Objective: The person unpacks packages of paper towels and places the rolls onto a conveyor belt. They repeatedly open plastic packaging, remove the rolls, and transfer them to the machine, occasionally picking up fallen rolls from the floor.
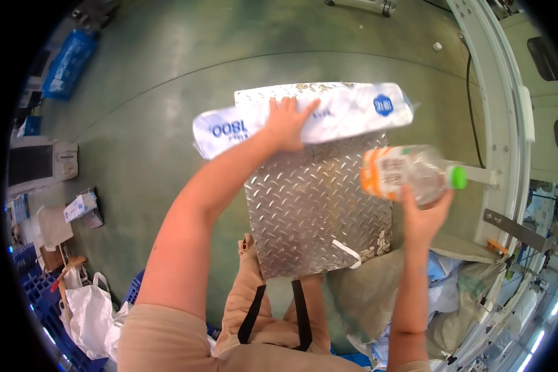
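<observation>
Currently, a clear plastic bottle (423, 170) with a green screw cap (457, 177) and an orange-and-white label (382, 172) lies sideways in the person's right hand (429, 214), its cap pointing to the right. The bottle is blurred; its walls look clear around the shoulder, but whether any liquid is inside cannot be told. The right hand grasps it from below, with the fingers curled around the side nearest the person, and it shows over the right edge of a silvery diamond-plate metal platform (316, 204).

Across the far end of that platform lies a long, white plastic-wrapped pack (347, 111) with blue print, its two ends reaching past the platform's sides. The wrapping hides most of what it contains. The left hand (286, 127) rests on top of the pack near its middle, fingers spread well apart and thumb stretched to the right; it is laid flat rather than clenched around anything.

A white strip (347, 251) lies near the platform's close right corner. On the left, a blue crate (70, 65) stands at the far side, a small carton (84, 208) sits nearer, and a crumpled white bag (90, 316) lies lower down, its contents hidden from view.
</observation>
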`<state>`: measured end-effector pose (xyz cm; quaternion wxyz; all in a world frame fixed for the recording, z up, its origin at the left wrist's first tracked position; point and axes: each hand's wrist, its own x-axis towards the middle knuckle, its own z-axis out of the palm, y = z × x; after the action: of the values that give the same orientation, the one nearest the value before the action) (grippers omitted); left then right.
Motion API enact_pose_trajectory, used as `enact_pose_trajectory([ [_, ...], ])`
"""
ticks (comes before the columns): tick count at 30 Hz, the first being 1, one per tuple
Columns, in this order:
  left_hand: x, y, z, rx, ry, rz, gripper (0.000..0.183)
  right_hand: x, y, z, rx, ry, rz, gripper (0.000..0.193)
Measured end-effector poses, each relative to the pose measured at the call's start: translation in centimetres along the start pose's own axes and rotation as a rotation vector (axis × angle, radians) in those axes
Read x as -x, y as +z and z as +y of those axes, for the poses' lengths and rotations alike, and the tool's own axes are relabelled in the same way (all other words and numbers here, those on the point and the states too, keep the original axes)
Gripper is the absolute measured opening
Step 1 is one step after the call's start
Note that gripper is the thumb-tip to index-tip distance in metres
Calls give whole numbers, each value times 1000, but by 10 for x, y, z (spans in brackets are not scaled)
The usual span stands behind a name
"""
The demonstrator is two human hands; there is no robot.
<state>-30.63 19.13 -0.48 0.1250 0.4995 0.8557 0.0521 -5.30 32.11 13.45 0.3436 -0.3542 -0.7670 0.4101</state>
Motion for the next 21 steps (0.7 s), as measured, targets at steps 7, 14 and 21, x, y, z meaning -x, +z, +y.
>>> enact_pose_trajectory([
  [7, 147, 38, 74, 226, 270, -68, 103, -59, 68, -17, 264, -232, -100, 72],
  [14, 206, 57, 122, 172, 335, -58, 91, -28, 174, 95, 302, -162, -245, 77],
  [21, 246, 56, 85, 297, 32, -71, 65, -6, 174, 133, 346, -136, -295, 90],
])
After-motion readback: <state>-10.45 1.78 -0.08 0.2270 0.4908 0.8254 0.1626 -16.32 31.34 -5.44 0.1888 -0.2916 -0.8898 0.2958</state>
